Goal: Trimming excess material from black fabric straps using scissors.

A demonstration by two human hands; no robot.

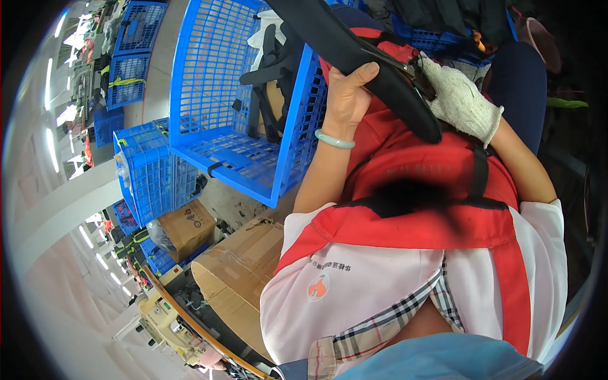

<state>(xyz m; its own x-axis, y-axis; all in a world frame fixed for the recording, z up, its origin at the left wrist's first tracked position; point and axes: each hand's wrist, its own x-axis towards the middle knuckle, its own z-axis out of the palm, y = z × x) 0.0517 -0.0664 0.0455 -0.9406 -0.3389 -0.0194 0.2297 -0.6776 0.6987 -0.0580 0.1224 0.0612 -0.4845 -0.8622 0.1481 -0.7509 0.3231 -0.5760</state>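
Observation:
A long, curved black padded piece point(405, 101) lies slantwise over my lap, its rounded end toward me. My bare left hand point(349, 90) grips it near the middle, thumb on top, with a pale bangle point(334, 140) on the wrist. My right hand point(465, 101) wears a white knitted glove and is closed around scissors point(391, 61). Their metal blades point left and lie along the far edge of the black piece. The gloved fingertips are partly hidden behind the tool and the piece, so I cannot tell whether the blades touch it.
On my left stands a large blue plastic crate point(225, 161) with black strips inside. More blue crates point(149, 171) and a cardboard box point(187, 229) stand beyond it. A large cardboard sheet point(237, 266) is nearer. Another blue basket point(430, 43) with black pieces sits ahead. My red apron point(424, 221) covers my lap.

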